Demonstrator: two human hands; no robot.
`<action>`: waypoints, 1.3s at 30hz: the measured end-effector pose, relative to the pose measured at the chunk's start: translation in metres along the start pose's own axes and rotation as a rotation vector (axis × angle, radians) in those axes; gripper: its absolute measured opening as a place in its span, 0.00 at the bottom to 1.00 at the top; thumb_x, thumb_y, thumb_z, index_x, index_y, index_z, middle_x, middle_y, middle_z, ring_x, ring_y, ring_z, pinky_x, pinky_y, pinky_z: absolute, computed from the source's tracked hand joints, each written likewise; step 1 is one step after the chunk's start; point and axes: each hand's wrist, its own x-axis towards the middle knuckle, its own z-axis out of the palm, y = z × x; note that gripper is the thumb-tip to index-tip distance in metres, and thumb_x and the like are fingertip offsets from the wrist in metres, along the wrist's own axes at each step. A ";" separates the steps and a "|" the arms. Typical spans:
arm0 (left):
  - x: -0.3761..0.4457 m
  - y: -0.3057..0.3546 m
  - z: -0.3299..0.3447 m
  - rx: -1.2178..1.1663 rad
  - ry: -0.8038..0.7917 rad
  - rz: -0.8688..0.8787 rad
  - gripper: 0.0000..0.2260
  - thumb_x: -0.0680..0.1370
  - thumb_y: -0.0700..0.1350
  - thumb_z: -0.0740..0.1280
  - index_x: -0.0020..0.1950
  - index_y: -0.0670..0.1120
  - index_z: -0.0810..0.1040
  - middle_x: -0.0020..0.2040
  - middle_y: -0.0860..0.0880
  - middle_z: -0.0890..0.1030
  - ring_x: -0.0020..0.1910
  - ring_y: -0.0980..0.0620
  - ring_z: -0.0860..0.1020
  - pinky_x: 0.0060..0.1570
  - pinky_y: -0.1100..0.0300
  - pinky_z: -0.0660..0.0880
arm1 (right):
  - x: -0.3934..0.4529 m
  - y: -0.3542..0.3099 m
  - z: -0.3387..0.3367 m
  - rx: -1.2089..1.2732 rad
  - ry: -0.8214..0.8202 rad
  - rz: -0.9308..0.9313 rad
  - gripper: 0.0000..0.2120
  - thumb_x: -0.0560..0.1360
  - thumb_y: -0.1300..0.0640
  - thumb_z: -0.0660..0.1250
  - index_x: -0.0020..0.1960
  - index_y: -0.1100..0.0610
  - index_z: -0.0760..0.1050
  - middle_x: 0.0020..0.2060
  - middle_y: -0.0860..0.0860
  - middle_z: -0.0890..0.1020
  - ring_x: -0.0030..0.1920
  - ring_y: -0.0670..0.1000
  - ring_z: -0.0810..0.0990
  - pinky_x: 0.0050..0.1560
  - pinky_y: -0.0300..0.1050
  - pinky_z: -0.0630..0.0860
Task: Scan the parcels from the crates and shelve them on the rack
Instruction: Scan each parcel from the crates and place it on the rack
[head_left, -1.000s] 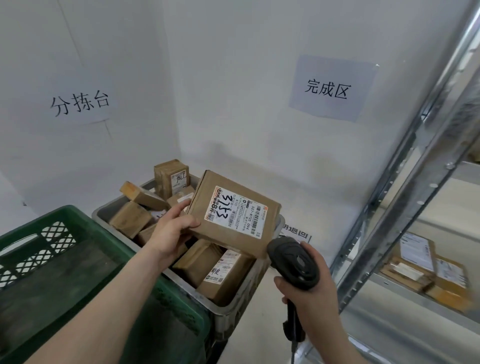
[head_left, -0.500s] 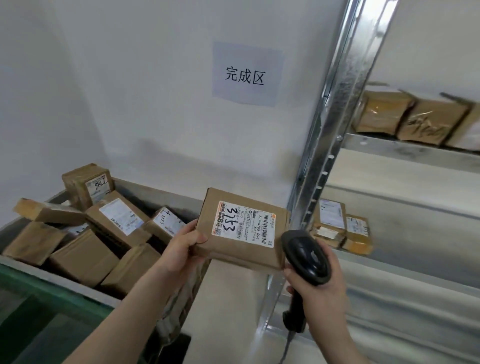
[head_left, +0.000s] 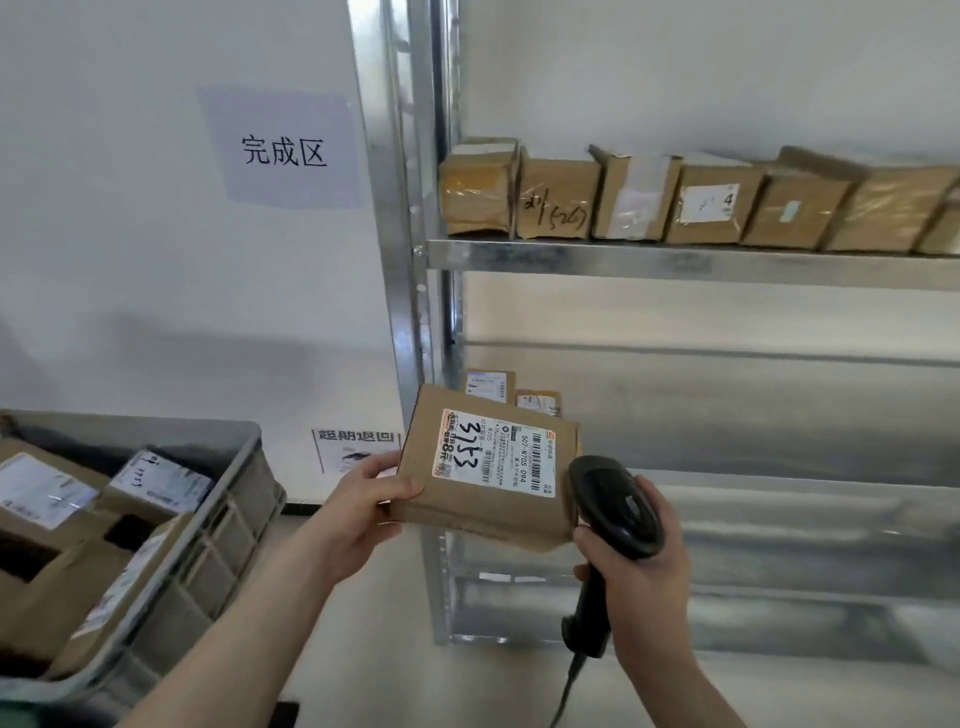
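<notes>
The parcel (head_left: 488, 475) is held out in front of the rack (head_left: 675, 262), its left edge gripped by the left hand (head_left: 363, 506), thumb on top and fingers curled underneath, forearm reaching up from the lower left. Its white label faces up, handwritten "3133" with printed "507-N705 094", while a wall sign (head_left: 283, 150) reads "完成区". Just right of the parcel, the right hand (head_left: 641, 566) is wrapped around the handle of a black scanner (head_left: 613, 512), whose head nearly touches the parcel's right edge; a grey crate (head_left: 234, 499) of more parcels sits lower left.
</notes>
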 end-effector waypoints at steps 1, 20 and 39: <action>0.003 -0.002 0.015 -0.006 -0.005 -0.004 0.36 0.49 0.49 0.78 0.57 0.51 0.78 0.40 0.52 0.83 0.42 0.50 0.75 0.42 0.54 0.64 | 0.008 -0.003 -0.014 -0.003 0.005 0.013 0.34 0.70 0.77 0.72 0.64 0.45 0.74 0.50 0.46 0.82 0.35 0.45 0.83 0.37 0.53 0.81; 0.084 -0.025 0.168 0.114 -0.054 -0.146 0.34 0.61 0.56 0.80 0.63 0.45 0.78 0.51 0.43 0.85 0.46 0.47 0.82 0.37 0.58 0.77 | 0.129 -0.021 -0.130 -0.075 0.102 0.012 0.32 0.70 0.75 0.74 0.67 0.49 0.75 0.52 0.49 0.83 0.46 0.57 0.82 0.38 0.56 0.82; 0.155 -0.072 0.264 -0.141 0.032 -0.134 0.49 0.57 0.38 0.82 0.70 0.64 0.64 0.56 0.43 0.85 0.47 0.37 0.84 0.42 0.47 0.77 | 0.251 0.007 -0.145 -0.168 0.005 0.069 0.33 0.67 0.71 0.76 0.55 0.35 0.75 0.44 0.41 0.84 0.44 0.55 0.84 0.47 0.65 0.84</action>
